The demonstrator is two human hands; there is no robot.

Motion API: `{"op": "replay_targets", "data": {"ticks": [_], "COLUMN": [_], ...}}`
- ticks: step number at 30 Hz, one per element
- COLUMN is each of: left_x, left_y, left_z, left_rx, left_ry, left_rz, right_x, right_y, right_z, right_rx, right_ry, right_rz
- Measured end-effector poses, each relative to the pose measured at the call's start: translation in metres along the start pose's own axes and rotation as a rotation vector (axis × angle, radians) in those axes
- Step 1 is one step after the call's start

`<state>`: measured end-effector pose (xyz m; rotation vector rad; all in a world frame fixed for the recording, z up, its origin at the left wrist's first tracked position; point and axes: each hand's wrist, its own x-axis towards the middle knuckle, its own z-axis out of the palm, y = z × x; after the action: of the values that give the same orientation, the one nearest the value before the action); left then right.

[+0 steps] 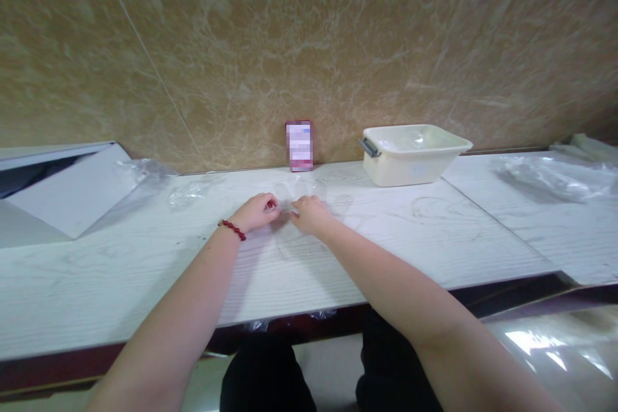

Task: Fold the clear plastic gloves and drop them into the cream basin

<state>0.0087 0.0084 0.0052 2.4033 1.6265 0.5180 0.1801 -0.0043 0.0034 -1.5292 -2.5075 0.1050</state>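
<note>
Over the middle of the white wood-grain table, my left hand (258, 211) has its thumb and fingers curled in a pinch. My right hand (311, 214) faces it a short way off, its thumb and forefinger also pinching. Between the fingertips stretches a thin piece of clear plastic film (286, 206), faint against the table; its exact shape is hard to make out. A red bead bracelet (232, 229) circles my left wrist. Just beyond the hands, a phone or card-like display with a red edge (300, 146) leans upright on the wall.
A cream plastic bin (405, 164) with a grey handle stands at the wall, right of the hands; clear plastic shows inside. Crumpled clear bags (562, 177) lie far right. At left are a white open box (72, 196) and a small clear wrapper (187, 194).
</note>
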Motion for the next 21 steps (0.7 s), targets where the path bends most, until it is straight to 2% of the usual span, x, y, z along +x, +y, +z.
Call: {"op": "replay_targets", "data": {"ticks": [5, 10, 17, 21], "left_x": [0.002, 0.002, 0.002, 0.001], "left_y": [-0.012, -0.015, -0.017, -0.016], "left_z": [0.0, 0.007, 0.011, 0.009], "left_rx": [0.013, 0.023, 0.138, 0.217], "left_ry": [0.06, 0.063, 0.022, -0.025], "left_rz": [0.074, 0.029, 0.008, 0.027], "right_x": [-0.001, -0.002, -0.001, -0.002], "right_y": [0.0, 0.0, 0.001, 0.002], "right_z": [0.0, 0.0, 0.001, 0.002], "right_rx": [0.002, -0.001, 0.013, 0.053], "right_ry": [-0.005, -0.012, 0.001, 0.065], "right_rz": [0.016, 0.03, 0.066, 0.041]}}
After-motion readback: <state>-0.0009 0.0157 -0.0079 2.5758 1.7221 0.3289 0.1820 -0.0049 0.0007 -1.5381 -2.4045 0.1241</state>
